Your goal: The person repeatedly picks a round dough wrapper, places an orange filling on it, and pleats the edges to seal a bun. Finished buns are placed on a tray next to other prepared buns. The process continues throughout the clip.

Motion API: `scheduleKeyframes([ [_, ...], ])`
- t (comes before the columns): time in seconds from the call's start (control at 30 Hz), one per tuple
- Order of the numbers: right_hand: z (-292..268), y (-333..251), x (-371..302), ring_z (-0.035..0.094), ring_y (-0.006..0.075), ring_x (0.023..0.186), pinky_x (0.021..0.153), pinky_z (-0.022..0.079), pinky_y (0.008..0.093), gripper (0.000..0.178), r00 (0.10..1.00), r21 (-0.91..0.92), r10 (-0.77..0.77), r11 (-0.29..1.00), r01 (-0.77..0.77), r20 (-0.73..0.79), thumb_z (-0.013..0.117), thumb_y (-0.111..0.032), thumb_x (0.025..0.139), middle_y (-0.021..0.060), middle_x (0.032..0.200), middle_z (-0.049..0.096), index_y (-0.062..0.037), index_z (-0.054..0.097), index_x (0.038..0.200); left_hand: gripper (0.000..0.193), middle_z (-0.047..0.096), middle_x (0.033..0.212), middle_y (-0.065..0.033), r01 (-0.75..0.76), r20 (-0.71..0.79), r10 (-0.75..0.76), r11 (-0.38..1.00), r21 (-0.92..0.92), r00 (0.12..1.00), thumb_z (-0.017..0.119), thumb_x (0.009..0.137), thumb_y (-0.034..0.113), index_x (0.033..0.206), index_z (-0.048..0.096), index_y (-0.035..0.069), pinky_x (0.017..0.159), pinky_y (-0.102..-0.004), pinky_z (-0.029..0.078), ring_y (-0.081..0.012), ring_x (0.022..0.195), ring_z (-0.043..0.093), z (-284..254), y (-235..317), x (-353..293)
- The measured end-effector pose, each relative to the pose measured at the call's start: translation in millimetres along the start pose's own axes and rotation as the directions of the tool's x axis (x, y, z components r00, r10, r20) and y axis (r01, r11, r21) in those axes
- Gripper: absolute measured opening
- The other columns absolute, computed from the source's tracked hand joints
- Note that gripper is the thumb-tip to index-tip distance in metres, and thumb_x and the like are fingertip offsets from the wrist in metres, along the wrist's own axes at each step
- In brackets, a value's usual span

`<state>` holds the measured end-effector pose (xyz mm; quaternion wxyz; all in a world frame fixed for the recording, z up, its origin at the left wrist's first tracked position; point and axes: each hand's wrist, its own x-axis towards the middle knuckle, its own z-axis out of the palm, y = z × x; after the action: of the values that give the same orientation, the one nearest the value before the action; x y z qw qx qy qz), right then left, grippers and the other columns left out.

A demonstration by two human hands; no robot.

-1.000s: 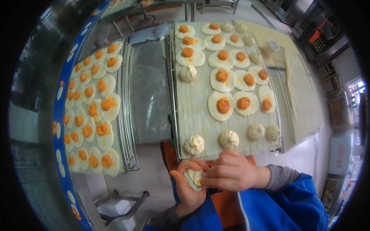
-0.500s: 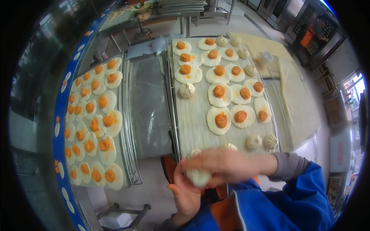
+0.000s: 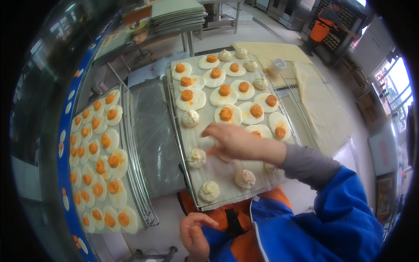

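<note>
My right hand (image 3: 238, 142) reaches over the near part of the tray (image 3: 185, 142), fingers apart and holding nothing I can see. Just left of its fingertips sits a pleated bun (image 3: 196, 158). Beneath the hand a dough round with orange filling (image 3: 256, 132) is partly covered. Two more closed buns lie along the near edge, a pinkish one (image 3: 245, 179) and a white one (image 3: 209, 191). Below that edge, my left hand (image 3: 194, 235) hovers in front of my body, loosely curled, thumb away from the fingers and nothing in it.
Left stands a second rack (image 3: 135, 174) bearing several filled dough rounds, beside a blue-edged conveyor (image 3: 65, 166). Grey sheeting (image 3: 152, 126) covers the surface between. At the right are a plastic cup (image 3: 276, 67) and a cloth (image 3: 318, 100). A person in an orange apron (image 3: 321, 29) stands far back.
The bun held between both hands is now on the tray at the left side. My right hand has moved forward over the tray; my left has dropped lower. The view has shifted.
</note>
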<state>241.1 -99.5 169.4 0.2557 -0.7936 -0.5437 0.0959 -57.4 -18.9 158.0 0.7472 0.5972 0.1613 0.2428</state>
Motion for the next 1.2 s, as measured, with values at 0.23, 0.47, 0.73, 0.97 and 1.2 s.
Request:
scheduleKeyframes([
  [0.23,-29,50,-31,0.069,0.031,0.095,0.075,0.053,0.0442,0.018,0.95,-0.456,0.305,0.856,-0.242,0.069,0.072,-0.028,0.084,0.0092,0.086,0.073,-0.0104,0.076,0.083,0.032,0.07,0.097,-0.0155,-0.589,0.559,0.191,0.331,0.737,0.807,0.074,0.093,0.027,0.109,0.07,0.0,0.084,-0.044,0.047,-0.0331,0.088,0.064,33,31,135],
  [0.47,-5,61,-22,0.071,0.0336,0.086,0.073,0.054,0.0461,0.018,0.928,-0.35,0.372,0.869,-0.35,-0.003,0.071,-0.027,0.082,0.012,0.083,0.073,-0.01,0.075,0.08,0.059,0.071,0.107,-0.0202,-0.419,0.434,-0.32,0.117,0.9,0.842,0.082,0.08,0.047,0.11,0.068,-0.001,0.09,-0.0457,0.052,-0.0372,0.103,0.068,103,-7,206],
  [0.73,-21,36,-40,0.073,0.0324,0.09,0.075,0.056,0.0408,0.018,0.955,0.039,0.29,0.957,-0.288,-0.059,0.069,-0.015,0.082,0.0146,0.089,0.074,-0.0038,0.073,0.095,0.075,0.071,0.114,-0.021,-0.223,0.291,-0.392,0.21,0.952,0.873,0.091,0.073,0.034,0.129,0.057,-0.002,0.088,-0.0407,0.055,-0.034,0.104,0.071,100,-17,209],
  [0.97,-29,27,-54,0.072,0.0229,0.086,0.077,0.058,0.0359,0.042,0.913,0.415,0.408,0.832,-0.369,-0.006,0.07,-0.016,0.089,0.0134,0.093,0.071,0.0002,0.064,0.127,0.074,0.07,0.114,-0.0179,-0.34,0.455,-0.204,0.425,0.839,0.867,0.085,0.08,0.009,0.144,0.049,0.004,0.089,-0.0368,0.056,-0.0279,0.103,0.07,90,-22,194],
  [1.2,-59,1,-94,0.067,0.0185,0.109,0.091,0.062,0.0336,0.041,0.88,0.929,0.359,-0.308,-0.204,0.312,0.056,-0.01,0.102,0.0115,0.128,0.063,-0.0001,0.05,0.142,0.06,0.067,0.128,-0.0075,0.343,0.469,-0.396,0.918,0.198,0.789,0.067,0.098,0.007,0.152,0.041,-0.003,0.09,-0.0324,0.055,-0.0196,0.108,0.067,79,41,184],
])
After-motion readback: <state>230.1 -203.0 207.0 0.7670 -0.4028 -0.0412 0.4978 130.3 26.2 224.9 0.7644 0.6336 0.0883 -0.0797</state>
